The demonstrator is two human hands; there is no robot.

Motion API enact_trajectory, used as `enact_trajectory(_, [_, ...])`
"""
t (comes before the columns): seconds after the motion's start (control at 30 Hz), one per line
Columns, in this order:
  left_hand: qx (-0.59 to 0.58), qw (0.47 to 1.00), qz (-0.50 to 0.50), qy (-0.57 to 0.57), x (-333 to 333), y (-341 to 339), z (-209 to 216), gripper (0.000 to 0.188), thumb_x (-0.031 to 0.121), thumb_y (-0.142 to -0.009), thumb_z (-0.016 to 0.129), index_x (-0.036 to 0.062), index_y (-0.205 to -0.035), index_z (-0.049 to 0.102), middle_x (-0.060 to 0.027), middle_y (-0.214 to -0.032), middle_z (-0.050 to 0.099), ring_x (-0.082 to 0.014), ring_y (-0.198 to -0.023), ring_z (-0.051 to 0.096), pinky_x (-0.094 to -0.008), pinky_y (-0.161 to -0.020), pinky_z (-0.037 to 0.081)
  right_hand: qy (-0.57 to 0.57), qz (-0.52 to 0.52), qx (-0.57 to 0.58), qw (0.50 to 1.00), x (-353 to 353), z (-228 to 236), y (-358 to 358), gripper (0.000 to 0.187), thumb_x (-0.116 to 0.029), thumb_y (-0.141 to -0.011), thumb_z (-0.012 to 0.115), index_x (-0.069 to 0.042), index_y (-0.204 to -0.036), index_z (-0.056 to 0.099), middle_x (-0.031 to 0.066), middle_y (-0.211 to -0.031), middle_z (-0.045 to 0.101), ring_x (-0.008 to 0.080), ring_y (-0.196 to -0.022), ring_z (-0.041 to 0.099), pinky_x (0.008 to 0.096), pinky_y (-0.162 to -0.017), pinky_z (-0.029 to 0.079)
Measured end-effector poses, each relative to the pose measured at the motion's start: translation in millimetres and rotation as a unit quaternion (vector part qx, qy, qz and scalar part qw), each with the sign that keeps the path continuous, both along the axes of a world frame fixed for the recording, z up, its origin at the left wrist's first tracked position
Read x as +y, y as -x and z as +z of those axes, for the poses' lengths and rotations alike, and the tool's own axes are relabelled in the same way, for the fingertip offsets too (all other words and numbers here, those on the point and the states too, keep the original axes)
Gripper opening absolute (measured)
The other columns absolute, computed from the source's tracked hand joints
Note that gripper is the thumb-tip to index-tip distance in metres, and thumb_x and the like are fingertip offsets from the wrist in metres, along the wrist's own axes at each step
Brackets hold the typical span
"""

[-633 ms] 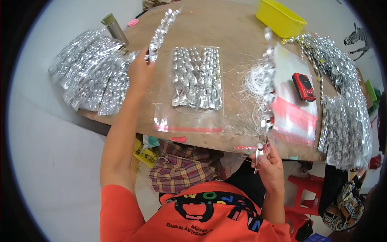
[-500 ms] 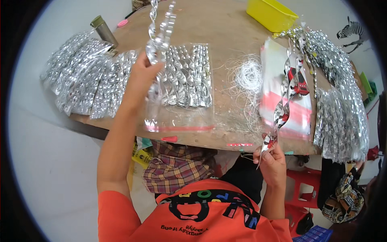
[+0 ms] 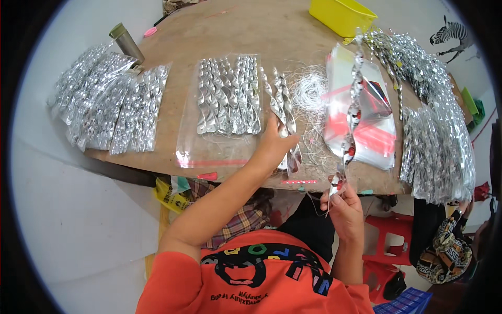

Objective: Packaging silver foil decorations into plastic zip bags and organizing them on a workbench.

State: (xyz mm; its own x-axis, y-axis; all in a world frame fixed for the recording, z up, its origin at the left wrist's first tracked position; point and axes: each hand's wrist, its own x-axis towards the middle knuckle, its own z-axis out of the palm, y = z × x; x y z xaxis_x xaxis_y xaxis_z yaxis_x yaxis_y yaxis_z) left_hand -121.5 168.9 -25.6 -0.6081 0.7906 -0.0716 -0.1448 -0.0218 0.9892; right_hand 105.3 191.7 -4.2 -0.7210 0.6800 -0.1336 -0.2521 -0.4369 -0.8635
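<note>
My left hand (image 3: 273, 144) is closed around a few silver twisted foil strips (image 3: 282, 102), held over the table beside a clear plastic bag (image 3: 201, 149). Several more silver spirals (image 3: 228, 97) lie side by side on or in that bag; which, I cannot tell. At the table's front edge, my right hand (image 3: 345, 209) pinches the lower end of a silver spiral strip (image 3: 354, 102), which rises upright with red reflections. A thin thread hangs at its fingers. Between the hands, farther back, sits a tangle of white string (image 3: 308, 97).
Packed silver spirals (image 3: 138, 112) are heaped at the left, near a flask (image 3: 126, 43). Clear bags (image 3: 337, 131) with red edges lie right of centre. More silver spirals (image 3: 436, 152) cover the table's right side; a yellow bin (image 3: 342, 18) stands behind. Red stools (image 3: 387, 238) are below right.
My left hand has moved right and nearer with its strips, from over the bagged spirals to beside them. My right hand still pinches its strip, which now stands straighter.
</note>
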Motion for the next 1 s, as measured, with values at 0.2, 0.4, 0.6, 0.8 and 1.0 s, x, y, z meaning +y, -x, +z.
enact_trajectory(0.2, [0.168,0.979,-0.080,0.086,-30,-1,9,0.071,0.024,-0.080,0.066,-0.0010,-0.138,0.034,-0.0219,-0.139,0.037,-0.0266,-0.131,0.033,-0.0334,-0.106,0.026,0.100,0.044,0.005,0.994,-2,-7,5,0.042,-0.012,-0.083,0.062,0.001,-0.121,0.048,0.0100,-0.085,0.060,0.0170,-0.072,0.055,0.0279,-0.067,0.044])
enact_trajectory(0.4, [0.012,0.990,-0.136,-0.046,-48,-36,41,0.062,0.025,-0.087,0.062,-0.0011,-0.136,0.035,-0.0174,-0.131,0.046,-0.0226,-0.123,0.042,-0.0320,-0.097,0.037,0.129,0.126,0.056,0.982,-14,-15,14,0.036,-0.012,-0.088,0.057,-0.002,-0.121,0.048,0.0105,-0.093,0.062,0.0170,-0.079,0.059,0.0289,-0.072,0.047])
enact_trajectory(0.6, [-0.282,0.938,-0.143,-0.142,-43,-38,30,0.036,0.022,-0.092,0.055,0.0019,-0.121,0.045,-0.0040,-0.087,0.060,-0.0165,-0.077,0.061,-0.0303,-0.080,0.052,0.115,0.125,-0.006,0.985,-26,-9,32,0.040,-0.013,-0.090,0.054,-0.001,-0.127,0.044,0.0105,-0.096,0.060,0.0229,-0.089,0.060,0.0351,-0.079,0.049])
enact_trajectory(0.8, [-0.272,0.944,-0.079,-0.167,-48,-31,39,0.035,0.025,-0.094,0.052,0.0030,-0.121,0.044,-0.0017,-0.082,0.056,-0.0123,-0.072,0.058,-0.0250,-0.065,0.049,0.028,0.105,0.000,0.994,-33,-9,32,0.054,-0.006,-0.088,0.055,-0.002,-0.137,0.031,0.0087,-0.106,0.056,0.0218,-0.098,0.058,0.0355,-0.082,0.049])
enact_trajectory(1.0, [-0.292,0.936,-0.045,-0.189,-49,-32,35,0.033,0.026,-0.095,0.050,0.0065,-0.121,0.043,-0.0011,-0.079,0.052,-0.0096,-0.066,0.051,-0.0228,-0.056,0.043,-0.208,0.113,-0.091,0.967,-47,-4,33,0.077,-0.002,-0.077,0.069,-0.003,-0.140,0.025,0.0079,-0.102,0.058,0.0136,-0.084,0.058,0.0265,-0.080,0.045])
